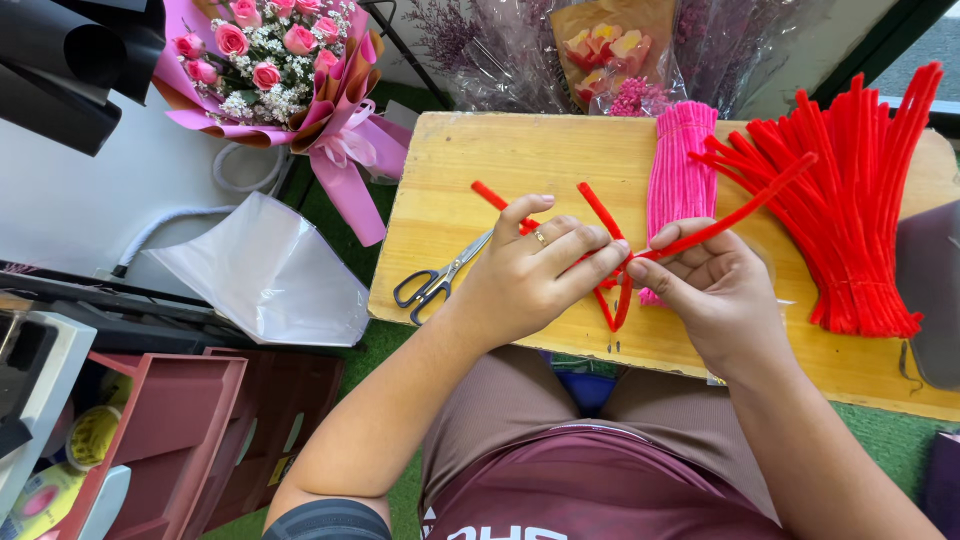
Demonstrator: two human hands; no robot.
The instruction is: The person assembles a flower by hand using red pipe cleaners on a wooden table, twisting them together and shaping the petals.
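Far left: a pink paper-wrapped bouquet of pink roses [285,70] leans above a clear plastic sleeve [270,275].
Surface: the pale wooden board surface [520,150] carries grey-handled steel scissors [440,280] near its left edge.
Left hand [535,270]: pinching bent red fuzzy pipe cleaners [612,290] at the front edge.
Right hand [710,285]: gripping the same stems.
Behind: a pink pipe-cleaner bundle [680,175].
Right: a red pipe-cleaner bundle [860,210]; bare wood lies back left.

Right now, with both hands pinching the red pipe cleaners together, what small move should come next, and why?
Probably a twist at the pinch: the left hand and right hand meet where the red pipe cleaners cross above the wooden board, and the loose ends splay apart untwisted.
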